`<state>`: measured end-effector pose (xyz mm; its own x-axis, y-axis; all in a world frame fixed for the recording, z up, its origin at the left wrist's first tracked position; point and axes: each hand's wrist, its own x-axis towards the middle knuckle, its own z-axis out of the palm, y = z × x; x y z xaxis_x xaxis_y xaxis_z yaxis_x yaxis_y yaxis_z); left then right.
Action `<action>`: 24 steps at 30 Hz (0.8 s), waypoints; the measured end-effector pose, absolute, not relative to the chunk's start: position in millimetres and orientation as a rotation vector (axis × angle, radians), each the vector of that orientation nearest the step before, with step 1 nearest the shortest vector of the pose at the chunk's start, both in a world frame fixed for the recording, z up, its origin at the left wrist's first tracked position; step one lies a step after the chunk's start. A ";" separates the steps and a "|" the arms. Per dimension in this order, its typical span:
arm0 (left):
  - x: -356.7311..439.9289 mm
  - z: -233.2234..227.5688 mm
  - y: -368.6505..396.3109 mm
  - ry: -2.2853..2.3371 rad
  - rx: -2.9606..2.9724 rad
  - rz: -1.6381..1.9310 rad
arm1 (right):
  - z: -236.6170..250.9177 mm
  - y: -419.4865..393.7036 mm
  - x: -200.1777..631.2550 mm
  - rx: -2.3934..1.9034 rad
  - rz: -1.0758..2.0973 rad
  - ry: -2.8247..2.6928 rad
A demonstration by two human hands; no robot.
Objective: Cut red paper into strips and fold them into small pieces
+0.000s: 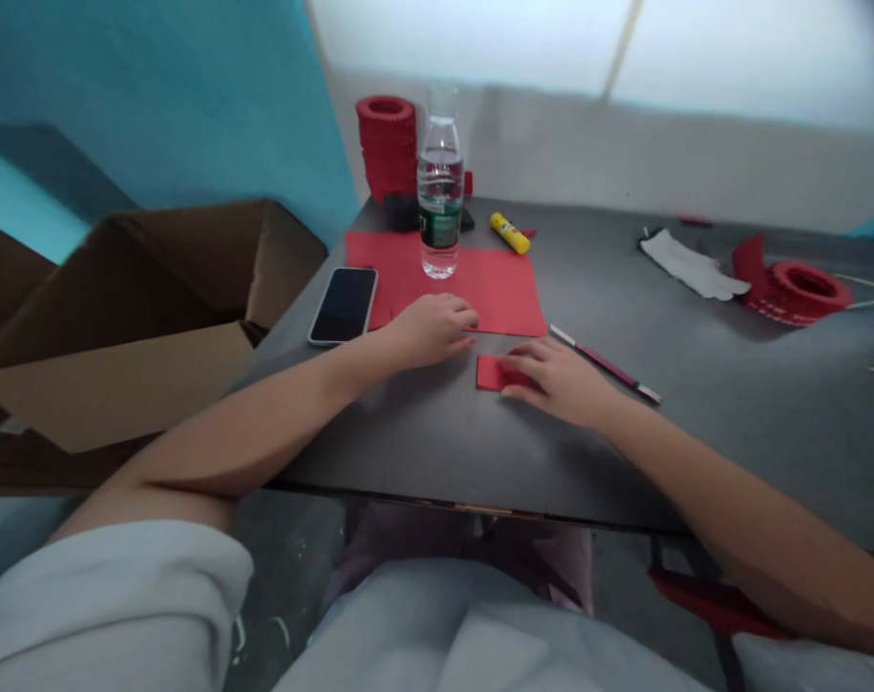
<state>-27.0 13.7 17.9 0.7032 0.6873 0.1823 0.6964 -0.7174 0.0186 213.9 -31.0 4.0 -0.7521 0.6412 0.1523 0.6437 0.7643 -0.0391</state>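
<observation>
1. You sit at a makeshift paper-craft workspace: the dark table (pixel 696 423) at centre carries red paper sheets (pixel 494 284), a glue stick (pixel 510 234) and stacked red paper rings (pixel 387 144).
2. At left, an open cardboard box (pixel 134 317) stands against a blue wall (pixel 155 96).

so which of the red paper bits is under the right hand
The small red paper piece on the bare table, under the right hand fingers. The large red sheet lies farther back, under the water bottle, with the left hand at its edge.

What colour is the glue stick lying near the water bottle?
Yellow; the glue stick shows clearly in the head view.
</observation>
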 end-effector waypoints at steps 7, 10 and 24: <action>-93.6 30.9 21.0 -2.244 -2.043 -0.051 | 19.5 -17.0 171.8 -1.403 0.221 -2.946; -111.7 32.3 29.2 -2.522 -1.895 0.043 | 24.8 -0.8 163.7 -1.374 0.375 -3.003; -120.3 19.9 38.9 -2.538 -1.959 0.012 | 8.2 23.9 168.3 -0.861 0.887 -2.920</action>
<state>-120.3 38.9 19.9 -0.2519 0.9662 -0.0558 0.9666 0.2539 0.0335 168.3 23.9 8.2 -0.8522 0.4919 -0.1782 0.5079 0.6963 -0.5071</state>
